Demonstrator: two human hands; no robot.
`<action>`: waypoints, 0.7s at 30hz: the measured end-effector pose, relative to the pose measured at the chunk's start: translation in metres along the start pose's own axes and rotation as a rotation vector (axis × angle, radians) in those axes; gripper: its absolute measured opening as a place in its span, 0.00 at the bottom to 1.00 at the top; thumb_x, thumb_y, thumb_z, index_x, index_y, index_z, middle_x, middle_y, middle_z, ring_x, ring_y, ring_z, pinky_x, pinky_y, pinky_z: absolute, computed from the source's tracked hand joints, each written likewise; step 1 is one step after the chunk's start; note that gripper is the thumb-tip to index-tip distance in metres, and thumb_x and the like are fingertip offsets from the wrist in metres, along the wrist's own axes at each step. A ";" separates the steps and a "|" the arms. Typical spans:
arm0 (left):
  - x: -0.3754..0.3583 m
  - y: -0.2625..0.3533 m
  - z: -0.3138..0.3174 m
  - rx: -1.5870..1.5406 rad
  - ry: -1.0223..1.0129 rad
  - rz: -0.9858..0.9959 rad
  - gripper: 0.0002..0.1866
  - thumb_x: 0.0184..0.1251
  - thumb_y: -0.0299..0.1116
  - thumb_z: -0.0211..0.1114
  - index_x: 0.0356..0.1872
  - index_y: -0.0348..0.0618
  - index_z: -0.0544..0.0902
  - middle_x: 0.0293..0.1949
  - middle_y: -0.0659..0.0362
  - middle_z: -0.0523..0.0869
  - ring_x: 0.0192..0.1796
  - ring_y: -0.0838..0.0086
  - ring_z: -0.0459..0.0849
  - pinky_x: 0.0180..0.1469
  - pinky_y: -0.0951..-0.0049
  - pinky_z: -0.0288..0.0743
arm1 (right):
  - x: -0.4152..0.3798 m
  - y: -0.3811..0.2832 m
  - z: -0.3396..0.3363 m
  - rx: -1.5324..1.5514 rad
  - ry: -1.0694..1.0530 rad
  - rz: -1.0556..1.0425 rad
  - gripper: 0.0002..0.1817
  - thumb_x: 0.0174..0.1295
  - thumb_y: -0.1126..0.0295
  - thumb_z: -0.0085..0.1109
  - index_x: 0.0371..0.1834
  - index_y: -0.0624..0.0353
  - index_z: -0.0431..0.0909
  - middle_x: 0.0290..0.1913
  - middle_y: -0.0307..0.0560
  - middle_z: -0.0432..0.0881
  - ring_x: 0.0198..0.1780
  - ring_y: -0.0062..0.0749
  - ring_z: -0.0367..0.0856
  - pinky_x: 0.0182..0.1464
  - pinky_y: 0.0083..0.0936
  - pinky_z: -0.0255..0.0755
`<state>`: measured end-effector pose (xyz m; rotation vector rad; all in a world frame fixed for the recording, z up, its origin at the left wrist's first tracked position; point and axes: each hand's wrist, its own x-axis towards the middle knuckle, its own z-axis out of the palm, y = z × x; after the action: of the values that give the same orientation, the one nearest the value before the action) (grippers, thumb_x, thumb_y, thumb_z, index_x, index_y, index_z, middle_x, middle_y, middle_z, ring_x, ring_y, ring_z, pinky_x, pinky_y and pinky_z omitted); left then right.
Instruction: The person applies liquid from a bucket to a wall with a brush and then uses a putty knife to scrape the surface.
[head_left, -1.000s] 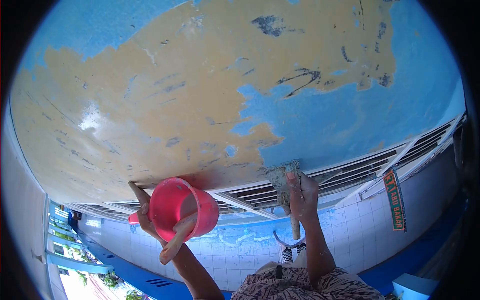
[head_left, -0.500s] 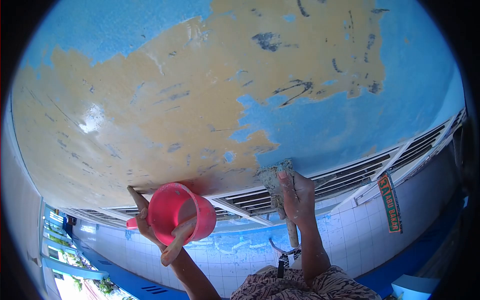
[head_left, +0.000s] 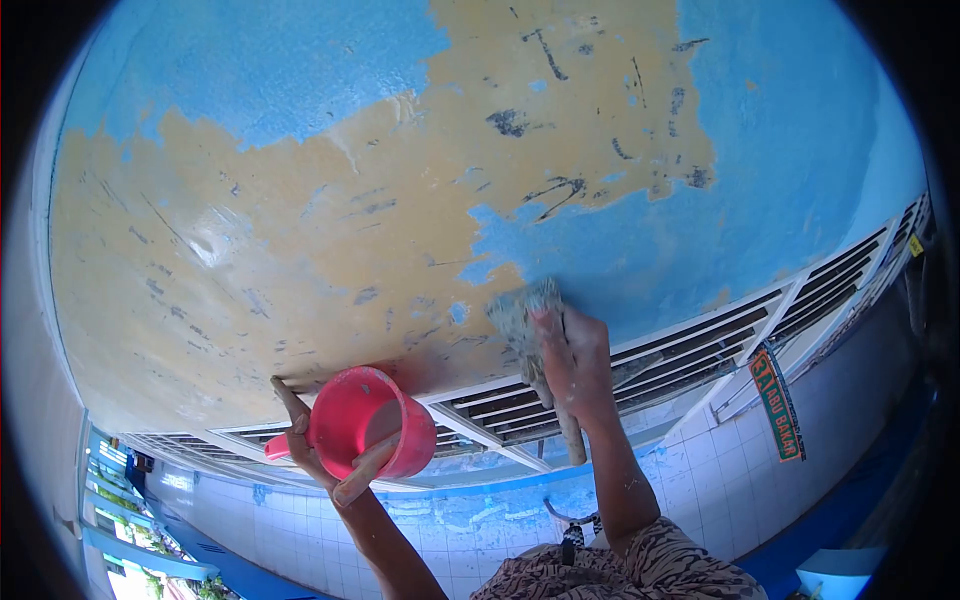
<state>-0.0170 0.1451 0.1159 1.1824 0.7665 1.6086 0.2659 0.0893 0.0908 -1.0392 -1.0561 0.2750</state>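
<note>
The wall (head_left: 330, 230) above me carries peeled blue paint around a large tan patch with dark scuffs. My right hand (head_left: 580, 365) is closed round a worn, plaster-smeared brush (head_left: 525, 315), whose wide end lies against the wall at the border of tan and blue. My left hand (head_left: 310, 455) grips a pink-red plastic dipper (head_left: 415, 435) from the side and below. A pale wooden handle (head_left: 370, 465) sticks out of the dipper; what it belongs to is hidden inside.
White slatted vents (head_left: 500, 410) run along the wall's edge. A green and orange sign (head_left: 778, 405) hangs at the right. Below are white tiles (head_left: 690, 475) and blue trim, with a light blue object (head_left: 840, 572) at the lower right.
My right hand and the brush have moved up and slightly left along the wall. The view has shifted, and the dipper stays in my left hand at almost the same place.
</note>
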 end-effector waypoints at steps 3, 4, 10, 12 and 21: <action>-0.001 0.001 -0.001 0.017 0.012 0.008 0.42 0.67 0.45 0.46 0.84 0.49 0.48 0.71 0.53 0.68 0.60 0.68 0.75 0.64 0.67 0.71 | 0.051 -0.049 0.013 -0.033 0.031 -0.150 0.22 0.77 0.62 0.53 0.27 0.68 0.73 0.15 0.50 0.71 0.17 0.32 0.69 0.24 0.32 0.65; 0.002 0.003 -0.004 0.018 0.018 0.007 0.42 0.67 0.45 0.46 0.84 0.49 0.48 0.71 0.53 0.68 0.60 0.68 0.76 0.64 0.67 0.71 | 0.059 -0.063 0.014 -0.031 0.025 -0.148 0.22 0.77 0.62 0.53 0.27 0.68 0.73 0.15 0.50 0.71 0.17 0.32 0.69 0.24 0.32 0.65; 0.000 0.002 -0.007 -0.013 0.057 0.003 0.42 0.67 0.45 0.46 0.84 0.49 0.48 0.71 0.53 0.68 0.60 0.68 0.76 0.64 0.67 0.72 | 0.005 -0.039 -0.009 0.044 -0.081 0.037 0.21 0.77 0.58 0.53 0.32 0.65 0.78 0.19 0.35 0.71 0.25 0.13 0.65 0.26 0.22 0.62; -0.001 0.000 -0.008 -0.037 0.072 0.005 0.42 0.67 0.45 0.46 0.84 0.49 0.48 0.71 0.53 0.68 0.60 0.68 0.76 0.63 0.67 0.72 | -0.033 -0.007 -0.012 0.013 -0.092 0.166 0.21 0.78 0.58 0.53 0.35 0.67 0.79 0.19 0.38 0.74 0.25 0.14 0.68 0.27 0.22 0.65; -0.009 -0.002 -0.006 0.009 0.088 -0.007 0.43 0.67 0.45 0.46 0.84 0.49 0.48 0.70 0.53 0.68 0.59 0.69 0.76 0.63 0.67 0.72 | -0.038 0.030 0.008 0.039 -0.047 0.178 0.21 0.79 0.59 0.52 0.31 0.66 0.76 0.20 0.31 0.67 0.26 0.14 0.59 0.28 0.23 0.57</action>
<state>-0.0215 0.1373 0.1090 1.1196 0.8343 1.6619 0.2478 0.0854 0.0449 -1.0976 -0.9979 0.4647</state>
